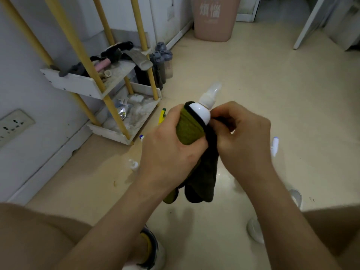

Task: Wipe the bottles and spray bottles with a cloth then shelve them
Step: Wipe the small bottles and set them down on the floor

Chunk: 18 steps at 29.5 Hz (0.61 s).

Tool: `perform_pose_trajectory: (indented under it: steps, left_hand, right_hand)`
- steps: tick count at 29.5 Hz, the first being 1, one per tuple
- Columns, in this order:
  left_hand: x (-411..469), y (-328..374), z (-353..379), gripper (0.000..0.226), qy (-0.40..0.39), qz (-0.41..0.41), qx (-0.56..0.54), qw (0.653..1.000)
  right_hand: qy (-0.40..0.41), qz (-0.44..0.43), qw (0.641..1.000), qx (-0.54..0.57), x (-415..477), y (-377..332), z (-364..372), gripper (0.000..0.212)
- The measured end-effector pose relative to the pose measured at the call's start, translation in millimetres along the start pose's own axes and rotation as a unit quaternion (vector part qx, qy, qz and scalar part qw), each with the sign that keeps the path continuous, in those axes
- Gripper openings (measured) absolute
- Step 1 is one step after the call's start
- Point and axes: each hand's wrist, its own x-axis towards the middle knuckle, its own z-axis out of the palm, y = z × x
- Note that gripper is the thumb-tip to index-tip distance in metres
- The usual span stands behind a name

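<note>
A white spray bottle [202, 112] with a clear cap points up and away at the centre. An olive-green cloth [190, 127] with a dark underside is wrapped round the bottle's body and hangs down below it. My left hand [171, 145] grips the cloth-wrapped body. My right hand [243, 137] pinches the cloth's dark edge just beside the bottle's shoulder. A white shelf rack [78, 83] with yellow posts stands at the left against the wall. Small bottles lie on the floor: one [134, 165] left of my left wrist, another [274, 146] right of my right hand.
A pink bin [214, 20] stands at the back. Grey-capped bottles [162, 61] stand beside the rack. A yellow item [161, 115] lies near the rack's foot. White containers [255, 230] sit on the floor at lower right. My shoe [150, 246] is at the bottom.
</note>
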Motion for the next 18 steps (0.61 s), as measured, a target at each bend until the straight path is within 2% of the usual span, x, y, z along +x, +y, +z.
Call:
perform_pose_trajectory:
  steps: [3,7,10,14,16,18]
  left_hand:
    - [2.8,6.4,-2.0,0.038,-0.024,0.006,-0.047,0.999]
    - [10.9,-3.0,-2.8,0.032,-0.07,-0.061,-0.095,0.991]
    - [5.9,-5.6,0.8,0.03,-0.049,-0.063,-0.083,0.993]
    - [-3.0,2.7,5.8,0.036,-0.023,0.006,-0.048,0.999]
    - [-1.7,2.8,6.8,0.036,-0.029,0.0,-0.053,0.998]
    - [3.2,-4.8,6.9,0.033,-0.044,-0.045,-0.045,0.997]
  right_hand:
    - [0.021,0.016,0.999,0.018,-4.5,-0.4,-1.6,0.019]
    - [0.062,-0.045,0.997,0.022,5.3,-16.4,-13.9,0.012]
    - [0.043,-0.026,0.998,0.024,6.4,-13.0,-9.8,0.012]
    - [0.011,0.05,0.998,0.033,-2.1,0.1,-2.1,0.023]
    - [0.044,0.043,0.997,0.046,-3.2,-3.0,-6.5,0.021]
    - [0.066,0.003,0.996,0.057,-2.1,-11.4,-9.4,0.014]
